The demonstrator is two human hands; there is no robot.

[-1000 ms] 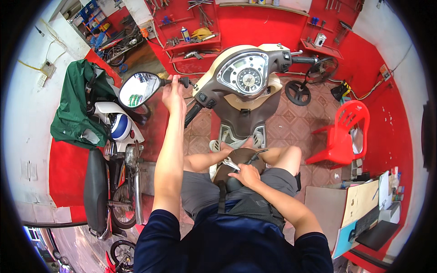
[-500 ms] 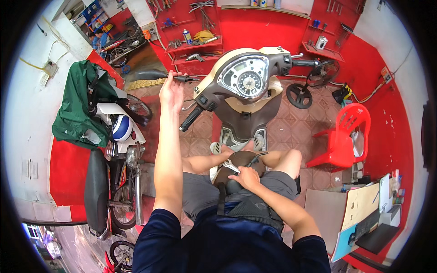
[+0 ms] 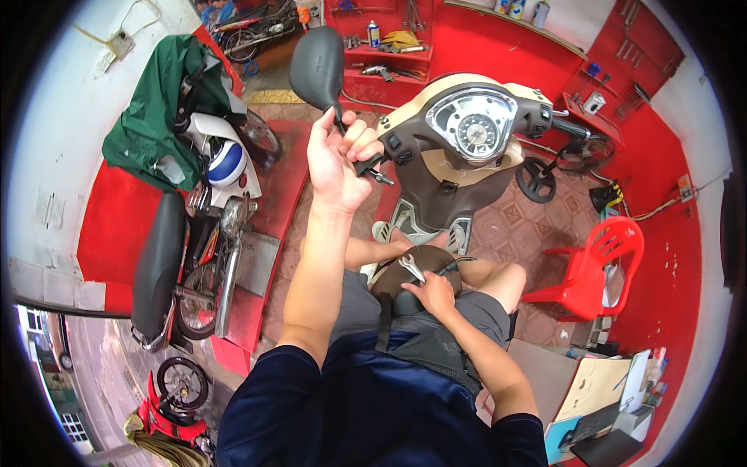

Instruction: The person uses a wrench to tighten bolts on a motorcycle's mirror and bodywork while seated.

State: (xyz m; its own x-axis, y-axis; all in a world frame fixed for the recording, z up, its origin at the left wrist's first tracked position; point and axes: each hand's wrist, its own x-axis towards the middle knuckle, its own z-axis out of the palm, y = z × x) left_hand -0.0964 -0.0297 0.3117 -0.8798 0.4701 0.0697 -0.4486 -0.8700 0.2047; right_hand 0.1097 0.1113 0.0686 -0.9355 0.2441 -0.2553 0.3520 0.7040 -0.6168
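Note:
Raised beside the scooter's left handlebar, my left hand [image 3: 342, 167] is closed around the stem of a black rear-view mirror [image 3: 317, 70]. The mirror head points up, and a metal stem end shows below my fingers. The scooter's left grip is mostly hidden behind this hand. Low over the brown seat [image 3: 387, 279], between my thighs, my right hand [image 3: 434, 296] holds a silver open-ended wrench [image 3: 410, 267], jaw pointing away from me. Next to it a black bent stem [image 3: 457, 266] sticks out; what it belongs to is partly hidden. Ahead stands the scooter's dashboard [image 3: 476, 132].
Parked at left are a motorbike [image 3: 159, 265] and another under a green cover [image 3: 152, 117]. A red plastic chair [image 3: 595, 268] and a desk [image 3: 548, 373] stand at right. Red tool shelves [image 3: 389, 50] line the far wall.
My left hand has turned the mirror from lying sideways to upright and drawn it closer. The view has swung left. The wrench stays in my right hand.

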